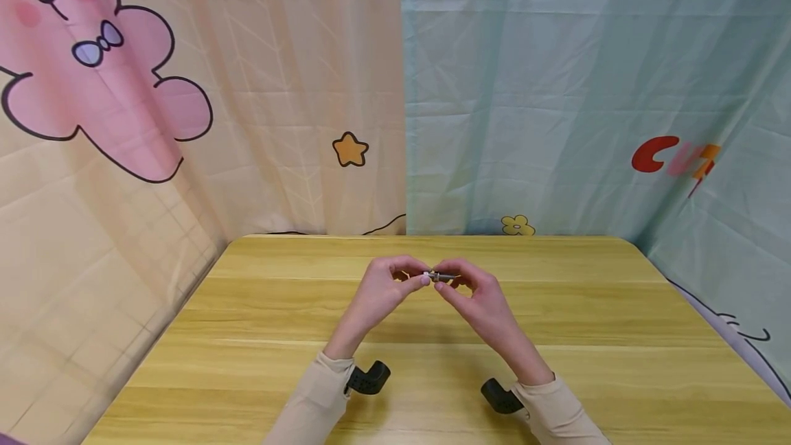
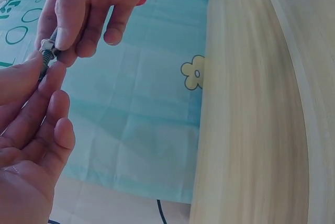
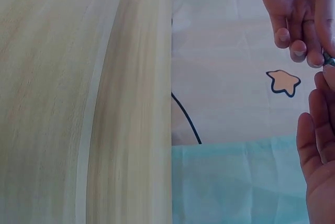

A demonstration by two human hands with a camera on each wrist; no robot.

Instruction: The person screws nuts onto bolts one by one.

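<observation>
Both hands meet over the middle of the table, fingertips nearly together around a small metal bolt (image 1: 441,277). My left hand (image 1: 384,288) pinches one end of it between thumb and fingers. Thumb and fingers of my right hand (image 1: 480,296) pinch the other end. In the left wrist view, screw threads show on the bolt (image 2: 46,59), and a nut (image 2: 47,45) sits around it close to the right fingertips. The right wrist view catches only a sliver of the bolt (image 3: 328,60) at its edge; fingers hide the rest.
The wooden table (image 1: 278,376) stretches under both forearms. Behind it hang a peach curtain (image 1: 296,88) and a light green curtain (image 1: 525,101). A black wrist mount (image 1: 369,378) sits by the left cuff, and another black mount (image 1: 501,396) by the right.
</observation>
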